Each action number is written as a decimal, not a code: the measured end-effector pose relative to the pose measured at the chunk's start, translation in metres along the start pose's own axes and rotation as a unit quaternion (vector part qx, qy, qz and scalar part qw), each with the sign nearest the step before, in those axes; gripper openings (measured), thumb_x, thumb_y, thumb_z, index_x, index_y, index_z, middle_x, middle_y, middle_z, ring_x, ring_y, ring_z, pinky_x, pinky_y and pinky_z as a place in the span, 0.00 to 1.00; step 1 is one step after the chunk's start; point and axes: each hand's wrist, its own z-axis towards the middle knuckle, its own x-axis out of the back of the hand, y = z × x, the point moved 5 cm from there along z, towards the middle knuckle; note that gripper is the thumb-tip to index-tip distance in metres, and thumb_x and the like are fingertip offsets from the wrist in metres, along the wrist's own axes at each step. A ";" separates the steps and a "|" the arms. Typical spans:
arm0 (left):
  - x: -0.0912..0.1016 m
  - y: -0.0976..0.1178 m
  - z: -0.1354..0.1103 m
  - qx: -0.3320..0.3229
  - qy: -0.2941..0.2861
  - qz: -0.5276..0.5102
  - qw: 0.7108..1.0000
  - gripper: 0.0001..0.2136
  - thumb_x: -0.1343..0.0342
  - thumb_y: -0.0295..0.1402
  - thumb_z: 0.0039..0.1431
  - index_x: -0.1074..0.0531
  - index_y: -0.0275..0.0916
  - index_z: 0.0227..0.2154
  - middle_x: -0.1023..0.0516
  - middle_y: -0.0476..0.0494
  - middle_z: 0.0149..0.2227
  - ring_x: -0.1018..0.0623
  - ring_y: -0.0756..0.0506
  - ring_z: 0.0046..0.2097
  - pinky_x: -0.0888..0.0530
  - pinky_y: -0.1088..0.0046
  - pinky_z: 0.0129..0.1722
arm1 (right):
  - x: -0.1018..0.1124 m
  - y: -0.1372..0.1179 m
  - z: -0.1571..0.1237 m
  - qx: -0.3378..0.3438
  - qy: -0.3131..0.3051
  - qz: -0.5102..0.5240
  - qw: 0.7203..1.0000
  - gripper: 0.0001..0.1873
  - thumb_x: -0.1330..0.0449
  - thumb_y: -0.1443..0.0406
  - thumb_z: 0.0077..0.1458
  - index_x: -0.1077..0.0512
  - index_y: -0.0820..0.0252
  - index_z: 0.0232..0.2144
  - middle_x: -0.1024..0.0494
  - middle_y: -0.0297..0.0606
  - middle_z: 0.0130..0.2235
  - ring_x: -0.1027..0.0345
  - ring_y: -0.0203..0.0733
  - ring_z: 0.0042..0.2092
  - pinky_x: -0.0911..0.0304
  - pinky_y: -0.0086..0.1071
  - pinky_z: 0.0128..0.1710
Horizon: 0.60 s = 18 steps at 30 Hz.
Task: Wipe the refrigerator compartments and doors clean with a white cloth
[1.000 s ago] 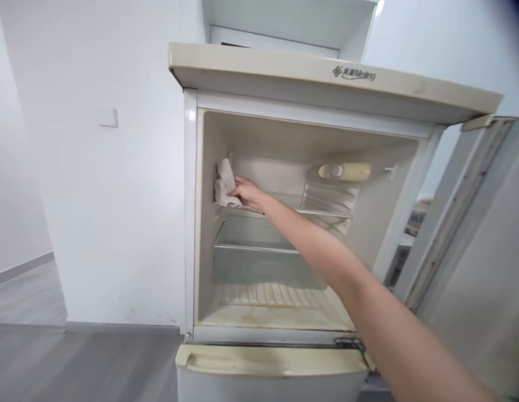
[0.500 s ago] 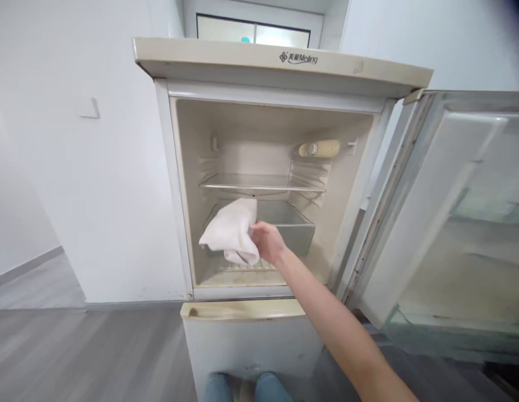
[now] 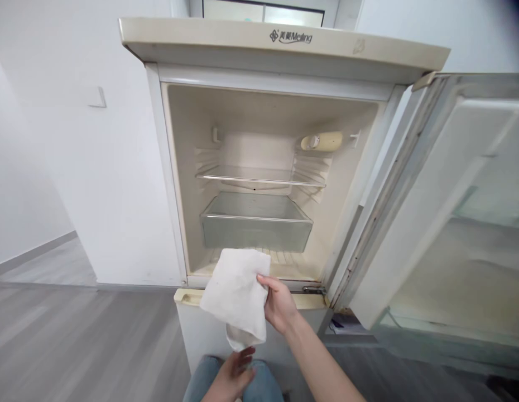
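Note:
My right hand grips a white cloth in front of the open fridge, just below the lower edge of its upper compartment. The cloth hangs down from my fingers. My left hand rises from below, and its fingertips touch the hanging bottom end of the cloth. Inside the fridge are a glass shelf and a clear drawer, both bare.
The fridge door stands swung open to the right. A white wall with a switch is on the left. Grey wood flooring spreads below. My knees in jeans show at the bottom edge.
My right hand has drawn the cloth out of the fridge, from the shelf's left end down to below the compartment. My left hand has come into view and touches the cloth.

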 end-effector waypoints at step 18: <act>-0.049 0.277 0.014 -0.194 0.163 -0.262 0.931 0.12 0.36 0.38 0.46 0.23 0.44 0.36 0.20 0.44 0.50 0.27 0.37 0.57 0.31 0.56 0.62 | 0.150 -0.035 -0.049 0.233 0.170 -0.190 0.938 0.24 0.37 0.48 0.49 0.26 0.59 0.41 0.20 0.46 0.42 0.26 0.48 0.43 0.34 0.39 0.45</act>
